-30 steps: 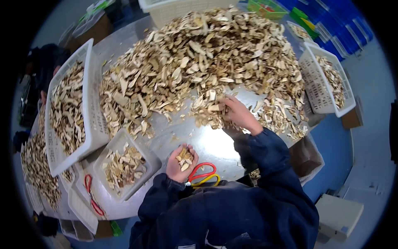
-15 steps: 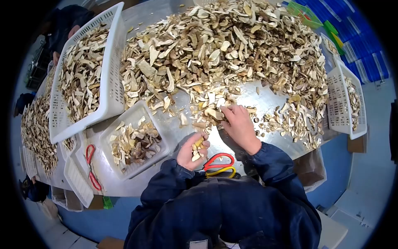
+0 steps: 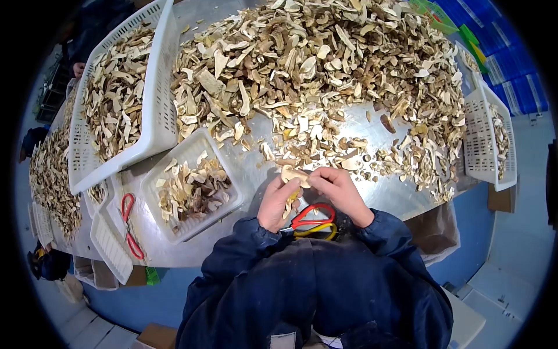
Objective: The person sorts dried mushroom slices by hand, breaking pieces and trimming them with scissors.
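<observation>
My left hand [image 3: 278, 202] is closed round several dried slices that look like mushroom, some of them yellowish. Between both hands is a larger pale slice [image 3: 292, 174]; my right hand [image 3: 340, 192] pinches its right end. Just below them, red-and-yellow-handled scissors [image 3: 314, 222] lie at the table's near edge, partly hidden. A big heap of dried slices [image 3: 325, 70] covers the table [image 3: 256, 192] beyond my hands, with smaller pieces spread nearest to them. Left of my hands stands a white tray [image 3: 228, 209] partly filled with slices.
On the left a large white basket [image 3: 161, 110] full of slices leans beside red-handled scissors [image 3: 129, 225] and a white lid [image 3: 110, 247]. Another white basket [image 3: 478, 139] stands on the right, before blue crates [image 3: 514, 75]. Part of another person [image 3: 96, 29] shows at the upper left.
My right hand has moved from the loose slices towards my left hand, and a larger slice is now held between them. The view has shifted downward and sideways over the table.
</observation>
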Demonstrator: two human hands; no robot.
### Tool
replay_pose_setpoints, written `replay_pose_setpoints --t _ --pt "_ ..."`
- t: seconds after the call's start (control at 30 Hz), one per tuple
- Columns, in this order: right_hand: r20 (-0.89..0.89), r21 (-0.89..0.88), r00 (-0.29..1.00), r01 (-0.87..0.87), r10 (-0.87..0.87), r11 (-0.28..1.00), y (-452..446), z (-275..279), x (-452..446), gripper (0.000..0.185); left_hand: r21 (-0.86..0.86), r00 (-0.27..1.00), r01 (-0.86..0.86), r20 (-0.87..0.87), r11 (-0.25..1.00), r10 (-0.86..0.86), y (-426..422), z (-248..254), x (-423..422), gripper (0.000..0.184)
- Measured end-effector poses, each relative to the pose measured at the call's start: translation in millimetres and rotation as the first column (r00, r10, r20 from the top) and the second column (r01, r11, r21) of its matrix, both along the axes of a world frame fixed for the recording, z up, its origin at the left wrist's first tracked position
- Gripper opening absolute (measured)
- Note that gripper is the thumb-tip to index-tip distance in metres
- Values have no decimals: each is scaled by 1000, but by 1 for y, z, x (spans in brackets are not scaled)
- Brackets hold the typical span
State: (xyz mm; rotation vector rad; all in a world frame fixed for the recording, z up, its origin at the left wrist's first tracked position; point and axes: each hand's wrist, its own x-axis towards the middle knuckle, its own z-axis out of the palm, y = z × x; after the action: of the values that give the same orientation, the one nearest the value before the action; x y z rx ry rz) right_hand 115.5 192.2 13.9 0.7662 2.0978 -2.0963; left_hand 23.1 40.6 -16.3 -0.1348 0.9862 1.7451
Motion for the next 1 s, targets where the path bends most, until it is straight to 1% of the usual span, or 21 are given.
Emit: replay_pose_setpoints --t 0.1,0.2,0.23,0.33,0.37,0.47,0.5,0.57,0.6,0.67,0.7,0.73,0.77,0.8,0.83,0.9,0.93,0.97,1.0 --pt "-46 -284 983 158 -178 946 -7 -5 3 19 -35 998 -49 -36 998 48 0 5 0 20" --pt "-234 -152 949 178 -211 972 -22 -14 4 17 -45 996 -58 -73 997 55 0 6 3 20" --pt "-229 -107 949 198 -218 974 -23 -16 5 12 -44 994 -43 -101 998 38 0 4 5 19" --pt "-222 144 960 206 -171 968 -21 -15 6 9 -68 982 -30 -186 997 17 2 1 12 20" --pt "-225 150 956 225 -188 963 -21 -15 6 9 -78 975 -26 -220 997 8 3 1 14 20" --pt "-251 246 956 217 -154 945 -20 -17 7 9 -126 955 -30 -295 992 -9 3 -1 16 21" --pt "-252 253 957 212 -147 944 -19 -17 8 10 -144 949 -35 -315 989 -12 4 -2 16 21" --pt "-255 268 958 200 -131 942 -19 -18 9 10 -151 947 -34 -320 988 -16 3 4 15 21" --pt "-246 240 961 182 -122 954 -19 -16 9 11 -155 947 -35 -322 987 -17 3 6 15 21" --pt "-233 183 967 147 -102 972 -16 -12 9 13 -157 961 -50 -276 986 5 3 4 12 21" --pt "-232 195 971 106 -59 975 -14 -14 12 16 -156 967 -57 -253 986 16 3 3 11 21" --pt "-185 19 977 108 -103 994 -14 -10 13 18 -125 968 -54 -249 991 22 2 2 11 21" --pt "-131 -157 982 117 -138 981 -12 -3 12 19 -94 969 -50 -244 994 26 2 2 10 21" --pt "-71 -328 984 133 -165 935 -11 1 13 21 -63 971 -46 -238 997 29 2 1 10 21" --pt "-69 -507 979 130 -191 852 -10 -4 14 25 -44 965 -8 -264 999 -3 2 0 10 22" --pt "-75 -611 976 118 -205 783 -8 -11 15 25 -9 946 68 -317 998 -67 1 -4 9 23" --pt "-78 -659 974 110 -212 744 -8 -11 14 25 -30 935 60 -348 998 -67 3 -1 9 24" --pt "-133 -659 954 117 -268 743 -10 -9 14 20 -51 923 50 -379 997 -66 6 5 9 25" --pt "-154 -575 947 147 -283 805 -11 -7 13 19 -71 910 40 -409 997 -65 7 8 10 25"
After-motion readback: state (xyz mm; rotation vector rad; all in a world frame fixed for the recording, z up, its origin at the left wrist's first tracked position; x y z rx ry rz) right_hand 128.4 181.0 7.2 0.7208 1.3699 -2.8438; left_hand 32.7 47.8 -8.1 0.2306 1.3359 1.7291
